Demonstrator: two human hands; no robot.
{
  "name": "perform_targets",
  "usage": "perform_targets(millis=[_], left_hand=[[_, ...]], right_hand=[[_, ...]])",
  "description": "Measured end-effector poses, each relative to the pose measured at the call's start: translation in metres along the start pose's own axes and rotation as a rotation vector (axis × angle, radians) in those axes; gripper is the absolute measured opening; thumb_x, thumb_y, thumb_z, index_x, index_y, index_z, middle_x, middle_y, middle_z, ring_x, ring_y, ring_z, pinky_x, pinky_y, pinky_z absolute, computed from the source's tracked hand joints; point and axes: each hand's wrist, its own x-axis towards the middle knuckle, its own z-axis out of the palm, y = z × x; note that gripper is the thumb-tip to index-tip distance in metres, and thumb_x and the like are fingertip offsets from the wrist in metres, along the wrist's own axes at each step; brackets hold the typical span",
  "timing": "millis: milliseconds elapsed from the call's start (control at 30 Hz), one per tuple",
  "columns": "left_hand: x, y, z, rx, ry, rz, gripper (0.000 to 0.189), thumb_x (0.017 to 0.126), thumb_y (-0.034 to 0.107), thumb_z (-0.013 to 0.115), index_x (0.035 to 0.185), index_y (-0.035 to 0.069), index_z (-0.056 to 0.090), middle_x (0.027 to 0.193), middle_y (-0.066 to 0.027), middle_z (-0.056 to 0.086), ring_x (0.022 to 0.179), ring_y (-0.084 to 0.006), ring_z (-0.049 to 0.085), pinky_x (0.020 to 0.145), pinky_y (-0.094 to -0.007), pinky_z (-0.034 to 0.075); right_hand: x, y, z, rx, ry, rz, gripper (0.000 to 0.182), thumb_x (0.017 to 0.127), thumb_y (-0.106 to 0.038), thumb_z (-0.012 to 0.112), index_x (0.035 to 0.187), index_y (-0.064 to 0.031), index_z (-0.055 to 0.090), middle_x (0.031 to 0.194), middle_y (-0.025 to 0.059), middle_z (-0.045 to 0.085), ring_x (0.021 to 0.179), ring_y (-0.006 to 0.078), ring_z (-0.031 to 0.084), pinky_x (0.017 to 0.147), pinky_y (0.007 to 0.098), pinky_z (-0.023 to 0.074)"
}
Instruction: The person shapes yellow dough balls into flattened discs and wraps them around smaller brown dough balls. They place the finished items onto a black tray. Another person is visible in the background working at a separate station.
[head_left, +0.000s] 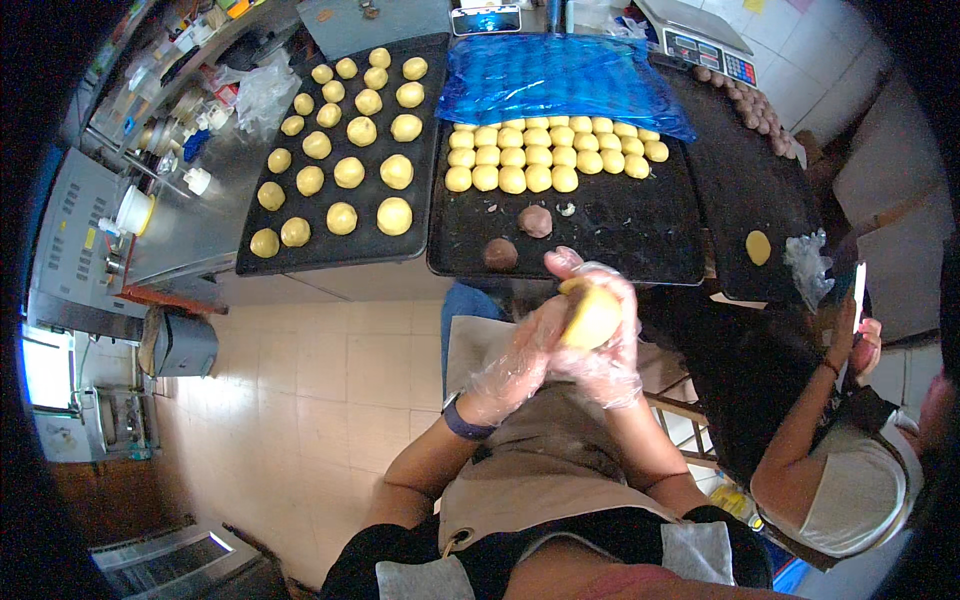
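Both hands wear clear plastic gloves and meet in front of my apron, just off the near edge of the middle baking tray (622, 259). Between them is a piece of yellow dough (596, 319), with a darker brown filling partly showing at its left side. My left hand (517, 364), with a watch at its wrist, grips it from the left. My right hand (619, 360) cups it from the right, its fingers partly hidden. Nearest on the tray are a brown filling ball (501, 254) and a second filling ball (535, 221). Behind them sit rows of yellow dough balls (512, 179).
Blue plastic sheet (555, 79) covers the tray's far part. Filled-looking round balls (349, 172) stand spaced on the left tray (405, 251). At right, a flat dough disc (758, 248), crumpled plastic (808, 266) and a digital scale (705, 49); a person (795, 465) holds a phone (859, 296).
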Motion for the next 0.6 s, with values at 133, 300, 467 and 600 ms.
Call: perform_targets(millis=[133,300,467,600], left_hand=[[0.0,0.02,-0.002,-0.054,-0.024,-0.166,0.044,0.1,0.036,0.063,0.127,0.002,0.055,0.114,-0.0056,0.062,0.103,-0.0109,0.059,0.09,-0.0261,0.049],[0.008,0.039,-0.013,0.012,-0.139,-0.185,0.042,0.098,0.029,0.065,0.127,0.002,0.055,0.121,-0.0067,0.061,0.108,-0.0124,0.059,0.092,-0.0284,0.049],[-0.009,0.018,-0.025,0.347,-0.292,0.064,0.043,0.092,0.028,0.068,0.128,0.007,0.055,0.124,-0.0177,0.059,0.114,-0.0324,0.058,0.099,-0.0426,0.047],[-0.006,0.004,-0.037,0.717,-0.419,0.392,0.041,0.089,0.024,0.069,0.125,0.011,0.057,0.127,-0.0208,0.055,0.116,-0.0395,0.056,0.1,-0.0462,0.046]], right_hand=[[0.0,-0.008,-0.014,-0.384,-0.162,0.002,0.069,0.068,-0.039,0.09,0.121,-0.0057,0.061,0.13,0.0176,0.065,0.134,0.0356,0.049,0.113,0.0495,0.0366],[0.003,-0.011,-0.018,-0.493,-0.204,-0.072,0.066,0.068,-0.045,0.088,0.115,-0.0061,0.065,0.12,0.0137,0.069,0.12,0.0369,0.06,0.104,0.0502,0.0453],[0.016,-0.021,-0.018,-0.573,-0.357,-0.161,0.063,0.067,-0.048,0.086,0.113,-0.011,0.065,0.117,0.0073,0.07,0.117,0.034,0.062,0.105,0.0531,0.0443],[0.017,-0.026,-0.022,-0.644,-0.426,-0.158,0.065,0.067,-0.05,0.085,0.114,-0.0093,0.064,0.115,0.008,0.07,0.116,0.0331,0.063,0.106,0.0538,0.0429]])
